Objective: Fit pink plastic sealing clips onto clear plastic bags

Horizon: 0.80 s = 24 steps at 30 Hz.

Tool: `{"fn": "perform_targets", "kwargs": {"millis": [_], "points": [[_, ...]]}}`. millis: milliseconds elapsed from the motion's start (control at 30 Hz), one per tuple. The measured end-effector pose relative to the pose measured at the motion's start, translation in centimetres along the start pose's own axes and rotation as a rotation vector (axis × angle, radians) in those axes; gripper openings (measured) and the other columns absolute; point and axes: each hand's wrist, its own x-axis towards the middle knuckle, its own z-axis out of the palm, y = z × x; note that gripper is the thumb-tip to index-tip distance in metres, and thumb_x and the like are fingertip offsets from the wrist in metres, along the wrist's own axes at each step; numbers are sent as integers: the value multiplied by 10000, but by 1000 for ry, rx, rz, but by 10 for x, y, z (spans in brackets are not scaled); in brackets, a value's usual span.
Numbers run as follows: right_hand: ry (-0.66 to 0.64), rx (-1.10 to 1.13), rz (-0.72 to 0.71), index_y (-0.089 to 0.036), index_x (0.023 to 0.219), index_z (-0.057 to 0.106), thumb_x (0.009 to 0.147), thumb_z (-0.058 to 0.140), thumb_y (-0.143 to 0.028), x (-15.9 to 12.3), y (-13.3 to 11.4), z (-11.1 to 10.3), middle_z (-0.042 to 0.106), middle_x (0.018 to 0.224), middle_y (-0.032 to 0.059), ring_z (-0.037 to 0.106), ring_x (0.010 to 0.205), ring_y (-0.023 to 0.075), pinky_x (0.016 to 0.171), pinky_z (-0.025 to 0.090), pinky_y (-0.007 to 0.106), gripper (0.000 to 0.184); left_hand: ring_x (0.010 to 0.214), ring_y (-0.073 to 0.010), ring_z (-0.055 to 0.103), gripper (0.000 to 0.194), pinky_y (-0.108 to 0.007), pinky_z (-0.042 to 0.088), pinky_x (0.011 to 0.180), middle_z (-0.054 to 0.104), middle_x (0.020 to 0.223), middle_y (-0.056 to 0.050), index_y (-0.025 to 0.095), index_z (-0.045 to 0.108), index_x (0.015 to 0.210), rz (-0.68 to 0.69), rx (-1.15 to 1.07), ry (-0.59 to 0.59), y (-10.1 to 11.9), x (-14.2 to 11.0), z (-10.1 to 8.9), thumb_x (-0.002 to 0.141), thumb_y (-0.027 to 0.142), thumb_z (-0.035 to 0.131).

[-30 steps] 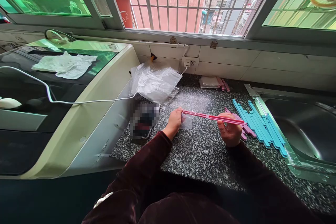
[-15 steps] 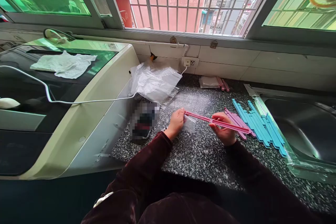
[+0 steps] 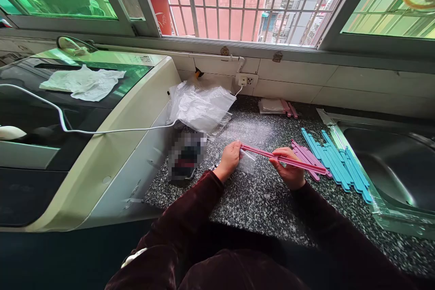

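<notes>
My left hand (image 3: pixel 230 157) is closed on the left end of a long pink clip stick (image 3: pixel 261 153) and on a small clear plastic bag (image 3: pixel 247 162) that hangs under it. My right hand (image 3: pixel 288 167) pinches the same pink stick near its middle; the stick's right end reaches out past that hand. Both hands hover just above the speckled granite counter (image 3: pixel 251 204). To the right lie several pink sticks (image 3: pixel 306 155) and several blue sticks (image 3: pixel 336 163) in a loose row.
A pile of clear plastic bags (image 3: pixel 200 106) lies at the back left of the counter beside a washing machine (image 3: pixel 102 145) with a white cable. A small bag pack with pink sticks (image 3: pixel 275 106) rests by the wall. A steel sink (image 3: pixel 390 163) is on the right.
My right hand has slid left along the pink stick from its right end toward the middle. The stick's right end has dipped. The left hand stayed in place.
</notes>
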Motion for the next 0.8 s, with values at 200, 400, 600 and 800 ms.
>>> {"fn": "perform_targets", "kwargs": {"millis": [200,400,600,800], "points": [[-2,-11,-9,-209,850,596,737,648,-196,0,1,-1,611,784,34,588,753,177,673,513,356,125,436,-86,335,379,-232,245,447,401,444,39,172,484,535,-30,-73,9,1,0,0,800,441,515],[30,-29,-39,-211,849,608,732,652,-166,0,3,-1,623,767,29,591,738,173,660,510,346,133,416,-78,352,376,-227,253,442,434,451,36,166,488,583,-108,-139,-25,4,0,1,786,481,508],[74,-46,-61,-204,851,606,740,644,-171,1,7,-3,626,765,27,591,732,169,666,506,343,122,430,-52,376,348,-199,255,452,464,514,66,160,485,736,-101,-311,-227,8,-2,1,613,411,693],[146,-117,-38,-214,835,605,749,642,-213,4,6,-10,633,762,28,599,720,177,675,508,361,93,417,-49,364,338,-195,229,445,432,491,83,155,528,830,-156,-299,-253,8,-3,0,596,335,692]]}}
